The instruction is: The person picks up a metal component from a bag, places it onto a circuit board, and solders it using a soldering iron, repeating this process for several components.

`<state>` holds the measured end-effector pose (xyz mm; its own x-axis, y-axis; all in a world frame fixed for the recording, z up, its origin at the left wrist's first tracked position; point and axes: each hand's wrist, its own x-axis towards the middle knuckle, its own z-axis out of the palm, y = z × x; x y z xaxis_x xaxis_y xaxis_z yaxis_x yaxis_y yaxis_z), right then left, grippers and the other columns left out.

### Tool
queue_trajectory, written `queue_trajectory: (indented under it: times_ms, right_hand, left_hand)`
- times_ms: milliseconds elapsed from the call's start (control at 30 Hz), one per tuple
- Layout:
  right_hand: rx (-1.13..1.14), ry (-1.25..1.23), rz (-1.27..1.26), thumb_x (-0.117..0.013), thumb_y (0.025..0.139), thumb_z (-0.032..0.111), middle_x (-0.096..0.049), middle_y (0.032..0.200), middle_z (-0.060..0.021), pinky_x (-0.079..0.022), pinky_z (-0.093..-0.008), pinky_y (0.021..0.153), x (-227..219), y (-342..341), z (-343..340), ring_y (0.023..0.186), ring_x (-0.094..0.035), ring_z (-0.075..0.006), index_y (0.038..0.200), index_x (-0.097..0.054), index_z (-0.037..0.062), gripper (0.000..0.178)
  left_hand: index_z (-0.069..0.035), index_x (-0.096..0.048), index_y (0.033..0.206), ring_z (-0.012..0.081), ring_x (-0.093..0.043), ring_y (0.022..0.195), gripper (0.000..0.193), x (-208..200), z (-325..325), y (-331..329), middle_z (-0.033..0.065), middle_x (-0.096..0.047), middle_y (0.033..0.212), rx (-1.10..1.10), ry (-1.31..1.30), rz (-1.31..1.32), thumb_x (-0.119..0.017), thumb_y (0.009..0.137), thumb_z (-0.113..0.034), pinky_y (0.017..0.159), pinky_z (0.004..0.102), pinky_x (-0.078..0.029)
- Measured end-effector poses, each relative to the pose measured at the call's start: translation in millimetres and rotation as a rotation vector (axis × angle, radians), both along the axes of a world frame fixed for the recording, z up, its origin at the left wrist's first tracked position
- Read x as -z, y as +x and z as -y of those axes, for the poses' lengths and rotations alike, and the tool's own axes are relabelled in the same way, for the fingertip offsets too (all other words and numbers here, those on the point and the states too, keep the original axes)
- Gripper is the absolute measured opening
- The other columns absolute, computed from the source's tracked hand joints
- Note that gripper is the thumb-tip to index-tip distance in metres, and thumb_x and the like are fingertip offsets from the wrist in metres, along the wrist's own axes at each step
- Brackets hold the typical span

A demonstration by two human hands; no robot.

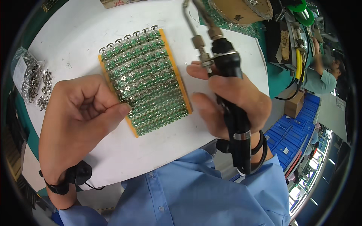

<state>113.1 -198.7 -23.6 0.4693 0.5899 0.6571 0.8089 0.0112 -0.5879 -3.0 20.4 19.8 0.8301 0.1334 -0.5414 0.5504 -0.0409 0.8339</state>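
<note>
A panel of green circuit boards with rows of small metal parts lies tilted on the white work surface, yellow-orange strips along two sides. Metal loops stand along its far edge. My left hand is closed at the panel's left side, thumb and forefinger pinching what looks like a small metal clip, mostly hidden by the fingertips. In my right hand is a black soldering gun with a metal feed tube beside its shaft. It is held upright to the right of the panel, apart from it; its tip leaves the top of the picture.
A clear plastic bag of metal parts lies at the left, with loose metal clips spilled beside it. A brown round container stands at the far right. Beyond are a cabled metal unit, blue crates and another person.
</note>
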Motion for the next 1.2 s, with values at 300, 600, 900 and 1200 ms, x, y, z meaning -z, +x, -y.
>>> queue_trajectory:
  times_ms: [300, 600, 900, 1200]
  right_hand:
    - [-0.009, -0.209, 0.084, -0.074, 0.067, -0.007, -0.072, 0.088, -0.0115, -0.051, -0.031, 0.067, -3, -4, -5, 0.073, -0.066, -0.0238, 0.082, -0.063, 0.0061, 0.022]
    - [0.018, -0.249, 0.139, -0.074, 0.068, -0.003, -0.072, 0.085, -0.0075, -0.049, -0.0322, 0.071, -13, -6, -10, 0.076, -0.065, -0.0223, 0.092, -0.062, 0.0102, 0.03]
    - [0.112, 0.005, 0.067, -0.075, 0.069, 0.006, -0.071, 0.083, -0.0061, -0.049, -0.028, 0.063, -6, -13, 0, 0.064, -0.06, -0.0194, 0.089, -0.07, 0.0081, 0.021]
    - [0.025, -0.061, 0.098, -0.057, 0.098, 0.026, -0.069, 0.097, -0.0259, -0.051, -0.0349, 0.085, -3, -15, -3, 0.094, -0.069, -0.0302, 0.12, -0.041, 0.0032, 0.035]
  left_hand:
    - [-0.001, -0.057, 0.074, -0.0002, -0.048, 0.059, 0.016, 0, -2, 0, -0.0022, -0.058, 0.068, 0.053, 0.062, -0.004, -0.07, 0.083, 0.006, 0.054, 0.0162, -0.038]
    - [0.0, -0.058, 0.074, -0.001, -0.048, 0.06, 0.016, 1, -5, -4, -0.0031, -0.058, 0.067, 0.083, 0.07, 0.021, -0.07, 0.084, 0.003, 0.053, 0.0155, -0.037]
    - [-0.001, -0.061, 0.085, 0.0021, -0.048, 0.056, 0.016, -25, -16, -16, -0.0015, -0.056, 0.066, 0.017, 0.246, 0.142, -0.059, 0.094, -0.015, 0.051, 0.0183, -0.036]
    - [0.001, -0.065, 0.096, 0.0042, -0.05, 0.064, 0.015, -12, -64, -110, -0.001, -0.061, 0.077, -0.416, 0.542, 0.222, -0.063, 0.093, -0.013, 0.058, 0.0197, -0.041]
